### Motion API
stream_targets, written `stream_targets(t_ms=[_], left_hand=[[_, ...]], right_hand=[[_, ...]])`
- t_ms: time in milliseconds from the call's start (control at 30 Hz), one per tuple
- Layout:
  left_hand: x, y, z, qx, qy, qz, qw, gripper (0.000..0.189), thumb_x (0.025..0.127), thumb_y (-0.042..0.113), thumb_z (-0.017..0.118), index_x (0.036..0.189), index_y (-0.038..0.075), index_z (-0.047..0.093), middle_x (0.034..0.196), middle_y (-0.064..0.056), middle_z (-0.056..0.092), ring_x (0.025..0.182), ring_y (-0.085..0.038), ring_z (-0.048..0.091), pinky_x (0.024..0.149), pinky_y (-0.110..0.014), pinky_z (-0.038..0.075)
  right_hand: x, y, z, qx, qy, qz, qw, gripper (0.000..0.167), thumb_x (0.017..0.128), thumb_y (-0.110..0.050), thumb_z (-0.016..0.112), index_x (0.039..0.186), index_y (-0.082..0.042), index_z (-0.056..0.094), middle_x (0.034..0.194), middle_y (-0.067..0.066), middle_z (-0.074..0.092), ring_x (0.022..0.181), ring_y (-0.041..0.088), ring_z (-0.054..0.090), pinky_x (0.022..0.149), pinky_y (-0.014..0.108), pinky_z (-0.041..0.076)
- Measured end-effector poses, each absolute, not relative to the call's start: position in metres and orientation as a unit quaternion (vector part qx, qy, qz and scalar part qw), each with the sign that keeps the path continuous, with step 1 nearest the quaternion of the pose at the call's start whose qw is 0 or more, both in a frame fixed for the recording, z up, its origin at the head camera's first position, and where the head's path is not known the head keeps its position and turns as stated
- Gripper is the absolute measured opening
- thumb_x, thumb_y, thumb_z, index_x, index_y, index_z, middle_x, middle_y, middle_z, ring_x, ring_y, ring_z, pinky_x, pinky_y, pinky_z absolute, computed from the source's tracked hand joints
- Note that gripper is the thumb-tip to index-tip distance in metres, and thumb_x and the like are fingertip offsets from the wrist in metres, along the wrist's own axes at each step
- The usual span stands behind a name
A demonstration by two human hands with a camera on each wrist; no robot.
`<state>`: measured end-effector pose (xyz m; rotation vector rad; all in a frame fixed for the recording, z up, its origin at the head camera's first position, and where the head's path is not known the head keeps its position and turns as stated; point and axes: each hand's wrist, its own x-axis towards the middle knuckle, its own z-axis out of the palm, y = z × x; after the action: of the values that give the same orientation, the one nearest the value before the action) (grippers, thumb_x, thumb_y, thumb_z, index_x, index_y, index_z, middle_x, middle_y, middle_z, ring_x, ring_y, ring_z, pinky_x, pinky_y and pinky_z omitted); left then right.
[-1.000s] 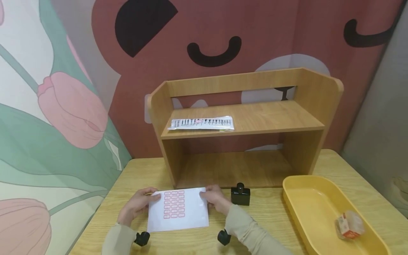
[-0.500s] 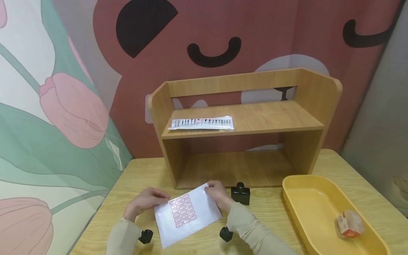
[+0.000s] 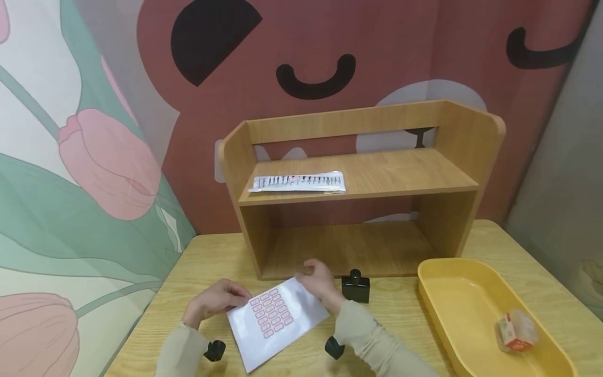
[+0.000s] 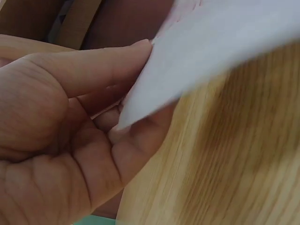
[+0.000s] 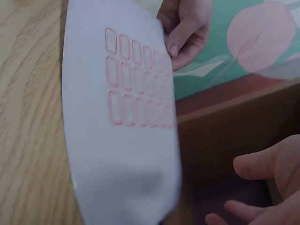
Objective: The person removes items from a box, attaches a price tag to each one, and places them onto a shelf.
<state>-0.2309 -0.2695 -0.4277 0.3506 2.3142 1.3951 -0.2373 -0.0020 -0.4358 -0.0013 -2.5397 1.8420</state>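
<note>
The left grip point(image 3: 218, 300) pinches a white sheet point(image 3: 305, 301) of red-outlined boxes near its left corner, slanted over the worktop point(image 3: 391, 340). Behind stands a wooden shelf point(image 3: 391, 175), a slim white packet point(image 3: 298, 182) on its upper board. The right grip point(image 3: 322, 283) is spread at the sheet's far corner; just beside it, a black knobbed block point(image 3: 355, 289). Farther right, a yellow tray point(image 3: 454, 298) holds a small package point(image 3: 517, 331).

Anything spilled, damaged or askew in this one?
Nothing looks spilled or damaged. Only the red-printed white sheet is askew to the wooden shelf: the left hand pinches its edge, while the right hand holds nothing.
</note>
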Motion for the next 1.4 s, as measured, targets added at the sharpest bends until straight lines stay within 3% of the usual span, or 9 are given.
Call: stream_targets(t_ms=[167, 467, 700, 1033, 1400], left_hand=[[-0.227, -0.272, -0.426, 0.116, 0.807, 0.535, 0.222, 0.025, 0.087, 0.001, 0.063, 0.107, -0.015, 0.064, 0.094, -0.01, 0.069, 0.075, -0.014, 0.061, 0.065, -0.026, 0.051], [-0.222, -0.265, -0.42, 0.102, 0.802, 0.548, 0.214, 0.026, 0.085, 0.001, 0.064, 0.104, -0.017, 0.063, 0.087, -0.008, 0.069, 0.071, -0.013, 0.061, 0.061, -0.024, 0.051], [-0.222, -0.257, -0.416, 0.102, 0.797, 0.553, 0.222, 0.023, 0.088, 0.004, 0.062, 0.103, -0.013, 0.065, 0.085, -0.006, 0.068, 0.072, -0.014, 0.061, 0.063, -0.026, 0.052], [-0.228, -0.244, -0.421, 0.096, 0.763, 0.59, 0.247, 0.022, 0.089, 0.004, 0.061, 0.105, -0.01, 0.066, 0.087, -0.007, 0.067, 0.077, -0.016, 0.063, 0.067, -0.027, 0.053], [-0.232, -0.24, -0.422, 0.101, 0.709, 0.639, 0.28, 0.02, 0.092, 0.003, 0.058, 0.107, -0.008, 0.065, 0.092, -0.01, 0.07, 0.082, -0.015, 0.067, 0.07, -0.025, 0.055]], right_hand=[[-0.228, -0.009, -0.42, 0.059, -0.803, 0.592, -0.032, 0.034, 0.085, -0.013, 0.071, 0.115, 0.001, 0.063, 0.114, 0.015, 0.063, 0.105, 0.03, 0.058, 0.09, 0.045, 0.047], [-0.21, -0.03, -0.429, 0.109, -0.754, 0.636, -0.123, 0.021, 0.084, -0.01, 0.071, 0.101, 0.002, 0.071, 0.092, 0.008, 0.068, 0.078, 0.017, 0.062, 0.071, 0.032, 0.054], [-0.202, -0.038, -0.436, 0.106, -0.711, 0.676, -0.165, 0.021, 0.086, -0.007, 0.067, 0.102, 0.007, 0.068, 0.085, 0.008, 0.067, 0.08, 0.02, 0.064, 0.076, 0.037, 0.055], [-0.203, -0.042, -0.437, 0.086, -0.684, 0.709, -0.148, 0.018, 0.084, -0.001, 0.066, 0.096, 0.012, 0.066, 0.079, 0.011, 0.067, 0.071, 0.017, 0.063, 0.072, 0.036, 0.057], [-0.205, -0.043, -0.439, 0.058, -0.664, 0.735, -0.125, 0.013, 0.084, 0.0, 0.068, 0.093, 0.01, 0.067, 0.073, 0.004, 0.063, 0.065, 0.012, 0.058, 0.064, 0.029, 0.055]])
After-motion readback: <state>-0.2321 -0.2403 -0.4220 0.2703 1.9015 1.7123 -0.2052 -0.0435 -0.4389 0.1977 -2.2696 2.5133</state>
